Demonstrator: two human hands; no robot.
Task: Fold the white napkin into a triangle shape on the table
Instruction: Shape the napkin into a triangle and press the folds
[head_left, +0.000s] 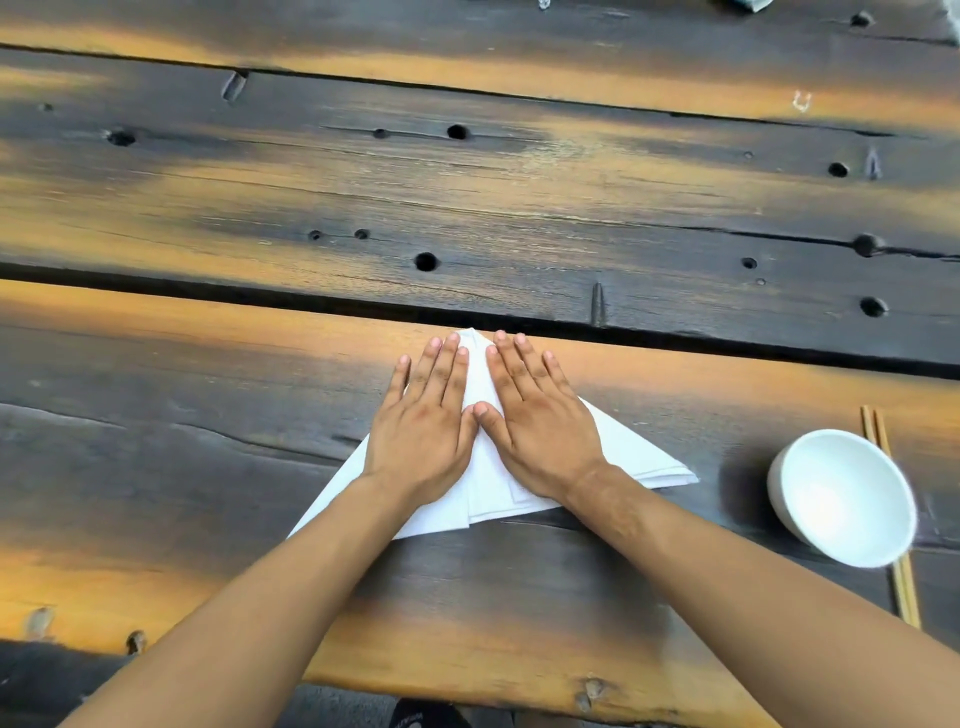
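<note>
Head view: white napkin, folded to a triangle w/ its point away from the person, lies on the dark wooden table near the front edge. Left hand & right hand press flat on it, fingers straight, thumbs touching. White bowl sits toward the right edge on chopsticks.

Dining setting, likely a rustic eatery or home table: a weathered dark-and-orange plank wooden table with knot holes bears a round white ceramic bowl touching a pair of light wooden chopsticks.
</note>
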